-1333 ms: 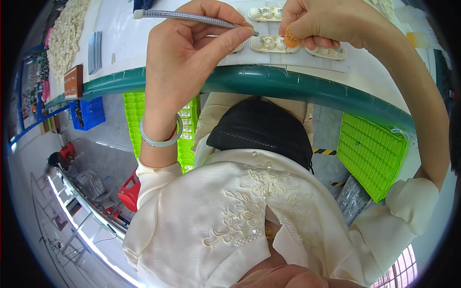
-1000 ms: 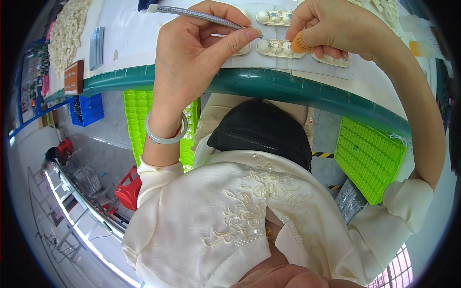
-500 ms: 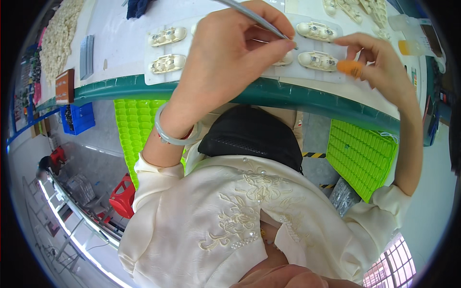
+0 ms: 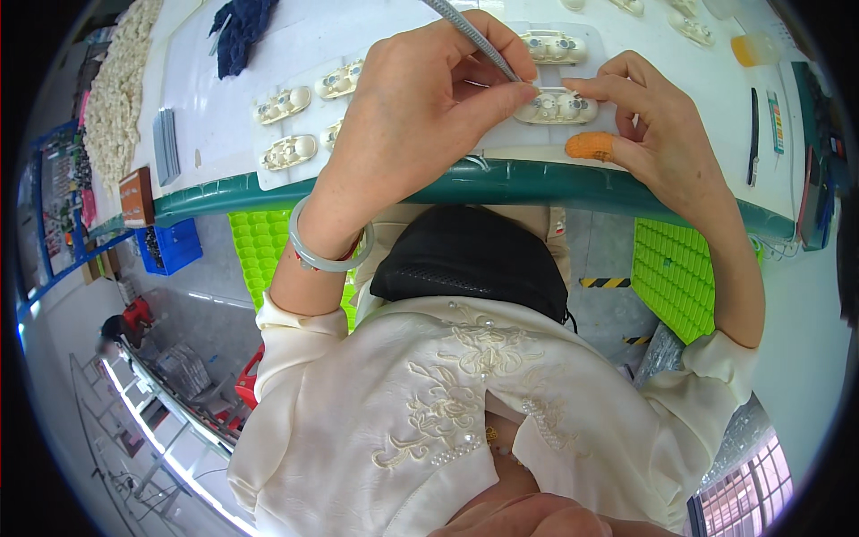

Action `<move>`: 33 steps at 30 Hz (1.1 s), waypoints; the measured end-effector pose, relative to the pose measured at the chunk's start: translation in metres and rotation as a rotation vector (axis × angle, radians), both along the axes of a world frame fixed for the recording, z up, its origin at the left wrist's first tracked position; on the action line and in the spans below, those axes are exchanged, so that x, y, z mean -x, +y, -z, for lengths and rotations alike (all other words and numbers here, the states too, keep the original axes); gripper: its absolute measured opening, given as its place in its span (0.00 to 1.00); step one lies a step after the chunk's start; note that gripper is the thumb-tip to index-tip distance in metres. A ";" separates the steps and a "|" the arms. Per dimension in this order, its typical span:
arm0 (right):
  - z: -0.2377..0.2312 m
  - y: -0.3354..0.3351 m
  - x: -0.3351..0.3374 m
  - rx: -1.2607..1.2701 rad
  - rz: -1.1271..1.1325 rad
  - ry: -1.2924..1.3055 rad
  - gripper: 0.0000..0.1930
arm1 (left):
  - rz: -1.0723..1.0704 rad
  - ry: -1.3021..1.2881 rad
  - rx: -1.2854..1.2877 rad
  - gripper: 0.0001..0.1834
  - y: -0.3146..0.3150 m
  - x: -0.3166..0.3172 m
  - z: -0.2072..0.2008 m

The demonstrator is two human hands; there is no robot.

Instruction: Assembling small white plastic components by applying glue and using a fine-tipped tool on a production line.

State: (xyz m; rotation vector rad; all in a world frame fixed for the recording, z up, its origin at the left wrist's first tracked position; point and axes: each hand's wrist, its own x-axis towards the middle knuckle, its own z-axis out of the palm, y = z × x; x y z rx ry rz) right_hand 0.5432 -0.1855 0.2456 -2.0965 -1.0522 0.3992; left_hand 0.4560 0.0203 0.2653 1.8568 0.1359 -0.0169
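My left hand (image 4: 420, 112) is closed in a pen grip around a slim grey ribbed tool (image 4: 472, 34). Its tip is hidden at my fingertips, beside a cream oval piece (image 4: 559, 106) with small round dark spots. At that piece's right end is my right hand (image 4: 640, 125), fingers apart, its index fingertip at the piece's edge. An orange finger cot (image 4: 589, 146) covers the right thumb, which lies lower and apart from the piece. Several similar pieces, such as one cream oval piece (image 4: 288, 152), sit in rows on a whitish plate (image 4: 268, 179), partly hidden by my left hand.
A heap of small cream parts (image 4: 121, 89) lies at the far left, near a stack of grey strips (image 4: 165, 146) and a brown block (image 4: 136, 197). Dark blue cloth (image 4: 240, 36) lies behind. At right are a yellowish container (image 4: 753, 51) and a black strip (image 4: 753, 134). Green edging (image 4: 537, 183) lines the table.
The view has shifted, and the plate's left side now sits lower and turned. My right hand has come closer to the left, its index fingertip now at the oval piece.
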 end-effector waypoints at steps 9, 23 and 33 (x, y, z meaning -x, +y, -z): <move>0.004 0.005 0.003 -0.040 -0.023 -0.134 0.18 | 0.093 -0.019 -0.153 0.09 0.007 -0.002 0.000; 0.015 0.012 0.004 -0.166 -0.018 -0.060 0.11 | -0.034 -0.245 -0.125 0.09 0.002 0.002 -0.004; 0.016 0.012 0.005 -0.166 -0.008 -0.057 0.11 | 0.106 -0.143 -0.173 0.08 -0.003 -0.007 0.003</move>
